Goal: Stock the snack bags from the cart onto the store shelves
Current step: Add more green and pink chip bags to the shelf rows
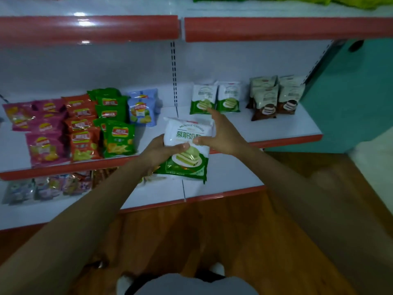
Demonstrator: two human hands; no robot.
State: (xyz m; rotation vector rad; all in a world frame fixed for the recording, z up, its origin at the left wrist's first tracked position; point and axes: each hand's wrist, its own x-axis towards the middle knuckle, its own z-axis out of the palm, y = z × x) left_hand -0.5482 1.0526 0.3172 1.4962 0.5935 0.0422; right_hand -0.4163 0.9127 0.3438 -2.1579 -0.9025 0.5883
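Note:
A white and green mousse cake bag (pixel 187 154) hangs in the air in front of the middle shelf (pixel 276 130). My left hand (pixel 163 151) grips its left edge, thumb across the front. Along the bag's right edge my right hand (pixel 221 135) holds it, thumb on the front and index finger pointing up toward the shelf. Two matching green cake bags (pixel 214 100) stand upright at the back of the middle shelf, just beyond my right hand. The cart is out of view.
Brown cake bags (pixel 274 97) stand at the shelf's right end. Pink, red, green and blue chip bags (pixel 85 124) fill the left bay. More snack bags (pixel 49 186) lie on the lower shelf (pixel 212 188). A red-edged upper shelf (pixel 276 28) overhangs. Wooden floor lies below.

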